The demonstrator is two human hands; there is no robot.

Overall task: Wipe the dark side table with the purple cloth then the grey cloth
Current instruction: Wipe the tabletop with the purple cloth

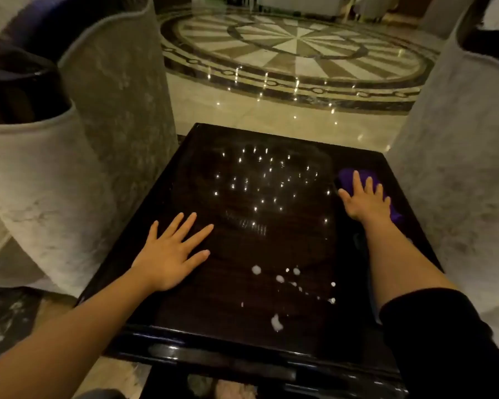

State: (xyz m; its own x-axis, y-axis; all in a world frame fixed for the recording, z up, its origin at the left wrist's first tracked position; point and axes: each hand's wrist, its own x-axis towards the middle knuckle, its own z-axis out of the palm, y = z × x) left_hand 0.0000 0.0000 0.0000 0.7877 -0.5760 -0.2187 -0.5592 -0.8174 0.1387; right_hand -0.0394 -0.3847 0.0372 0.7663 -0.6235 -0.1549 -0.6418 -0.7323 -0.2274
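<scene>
The dark glossy side table (202, 174) fills the middle of the view. My right hand (365, 201) lies flat, fingers spread, on the purple cloth (346, 176) near the table's far right edge, pressing it down. My left hand (172, 253) rests flat on the left part of the tabletop with fingers apart and nothing in it. White blobs of foam (276, 323) dot the near right part of the top, and faint wet smears show in its middle. No grey cloth is in view.
A pale upholstered armchair (69, 156) stands close against the table's left side and another armchair (455, 168) against its right. Beyond the table lies a polished marble floor (294, 50) with a round inlay. A dark lower rail (228, 367) runs below the near edge.
</scene>
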